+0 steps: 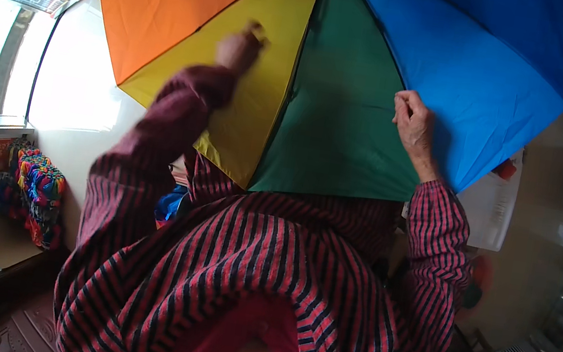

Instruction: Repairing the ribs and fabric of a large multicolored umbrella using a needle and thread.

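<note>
both arms raised, left hand [240, 49] pinching the umbrella's [324, 88] yellow panel, right hand [413, 123] clenched on its green-blue seam

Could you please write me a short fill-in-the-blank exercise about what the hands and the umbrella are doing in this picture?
1. The left hand rests on the ____ panel of the open rainbow-coloured fabric umbrella.
2. The right hand touches the canopy where the green panel meets the ____ panel.
3. Left of the yellow panel lies the ____ panel.
4. Both arms wear a red sleeve with dark ____.

Missing words: yellow; blue; orange; stripes
</note>
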A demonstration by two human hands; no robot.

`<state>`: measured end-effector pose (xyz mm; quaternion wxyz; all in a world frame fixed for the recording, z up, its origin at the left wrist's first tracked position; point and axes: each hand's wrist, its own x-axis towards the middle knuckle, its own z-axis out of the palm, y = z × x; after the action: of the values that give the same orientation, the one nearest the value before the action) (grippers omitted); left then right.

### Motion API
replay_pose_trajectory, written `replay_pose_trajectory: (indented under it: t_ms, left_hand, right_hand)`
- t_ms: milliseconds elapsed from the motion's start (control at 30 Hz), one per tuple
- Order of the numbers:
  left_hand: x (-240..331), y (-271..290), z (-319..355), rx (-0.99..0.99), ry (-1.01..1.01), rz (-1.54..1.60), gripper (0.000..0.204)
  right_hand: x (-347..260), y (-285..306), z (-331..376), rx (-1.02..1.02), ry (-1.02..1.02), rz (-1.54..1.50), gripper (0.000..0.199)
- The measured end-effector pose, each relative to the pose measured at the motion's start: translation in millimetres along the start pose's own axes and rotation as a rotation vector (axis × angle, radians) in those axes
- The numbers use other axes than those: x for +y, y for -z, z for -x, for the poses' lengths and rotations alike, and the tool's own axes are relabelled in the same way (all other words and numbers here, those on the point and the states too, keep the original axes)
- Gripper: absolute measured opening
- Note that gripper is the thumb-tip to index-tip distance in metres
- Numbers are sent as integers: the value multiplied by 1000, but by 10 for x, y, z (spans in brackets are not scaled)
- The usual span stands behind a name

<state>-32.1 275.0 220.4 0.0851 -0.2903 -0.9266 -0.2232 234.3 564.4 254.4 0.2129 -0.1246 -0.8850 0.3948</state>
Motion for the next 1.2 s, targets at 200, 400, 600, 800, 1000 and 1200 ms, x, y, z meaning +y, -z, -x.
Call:
replay_pose_trajectory:
  t_ms: [200, 400, 600, 800, 1000, 1200]
  left_hand:
    - [724, 78, 687, -489, -55, -72, 43]
    - [565, -29, 719, -377, -55, -3, 29]
    - [619, -34, 867, -252, 76, 244, 29]
    - [797, -102, 910, -264, 148, 249, 27]
    - [846, -94, 912, -102, 310, 460, 22]
    - [1049, 105, 802, -245, 674, 824, 23]
  right_hand:
    - [-178, 68, -84, 109, 113, 9, 8]
    - [-113, 71, -111, 136, 309, 174, 8]
    - [-149, 96, -154, 182, 354, 248, 9]
    - [-337, 532, -622, 747, 194, -119, 9]
    - [-942, -53, -628, -134, -79, -105, 9]
    - [-742, -763, -574, -309, 565, 265, 9]
